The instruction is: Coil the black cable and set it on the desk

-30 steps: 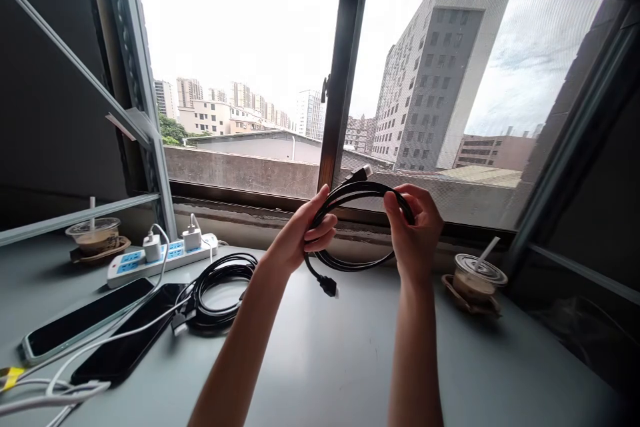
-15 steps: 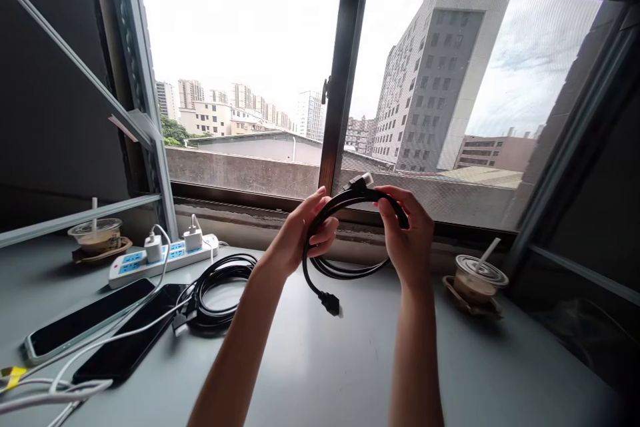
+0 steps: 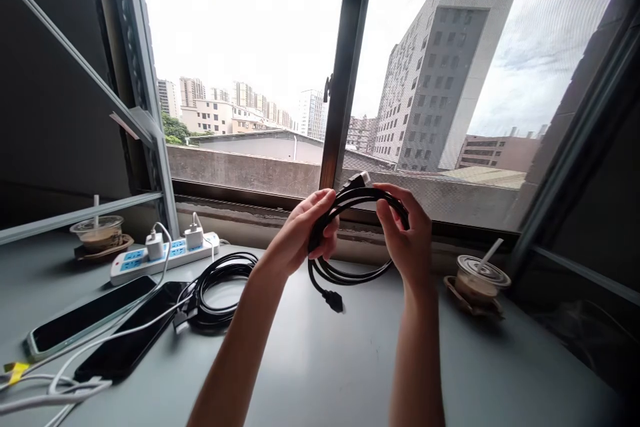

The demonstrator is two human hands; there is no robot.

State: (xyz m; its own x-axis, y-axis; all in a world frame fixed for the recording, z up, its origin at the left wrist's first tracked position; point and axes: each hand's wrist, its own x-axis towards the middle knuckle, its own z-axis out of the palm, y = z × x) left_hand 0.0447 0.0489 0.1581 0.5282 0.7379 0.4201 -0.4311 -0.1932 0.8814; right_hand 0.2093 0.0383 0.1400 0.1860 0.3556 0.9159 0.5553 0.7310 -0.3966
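Note:
A black cable [image 3: 357, 275] is looped into a coil and held up above the grey table, in front of the window. My left hand [image 3: 310, 230] is closed round the left side of the coil, thumb on top. My right hand [image 3: 407, 233] pinches the upper right of the coil between thumb and fingers. One plug with a pale metal end [image 3: 357, 181] sticks up at the top of the loop, between the hands. The other plug [image 3: 334, 301] hangs down below my left hand, over the table.
A second black cable coil [image 3: 220, 293] lies on the table [image 3: 320, 373], beside two phones [image 3: 133, 333] and white cords. Behind them is a power strip [image 3: 165, 257] with two chargers. Lidded cups stand left [image 3: 97, 233] and right [image 3: 483, 278].
My left thumb and fingers have closed further over the coil's left side. The hanging plug has shifted slightly right and up, and the top plug has tilted a little.

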